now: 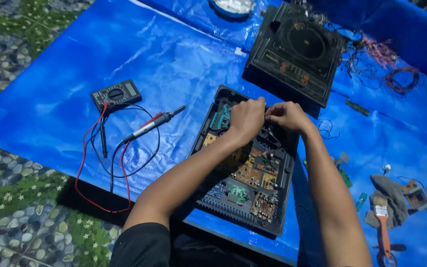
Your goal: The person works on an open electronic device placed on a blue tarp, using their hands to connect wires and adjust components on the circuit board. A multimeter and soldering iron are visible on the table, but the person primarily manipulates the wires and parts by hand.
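Left hand (pixel 246 117) and right hand (pixel 286 115) meeting fingertip to fingertip, both grips pinching closed on some small part too hidden to name. Working at the far end of the opened black casing (pixel 243 163), circuit boards (pixel 253 178) lying nearer the body along its long axis running near-to-far. Left hand sitting slightly nearer that part. Resting on the blue tarp (pixel 174 64): multimeter (pixel 116 94) towards the left edge, induction cooker (pixel 295 49) beyond, brush (pixel 382 222) right.
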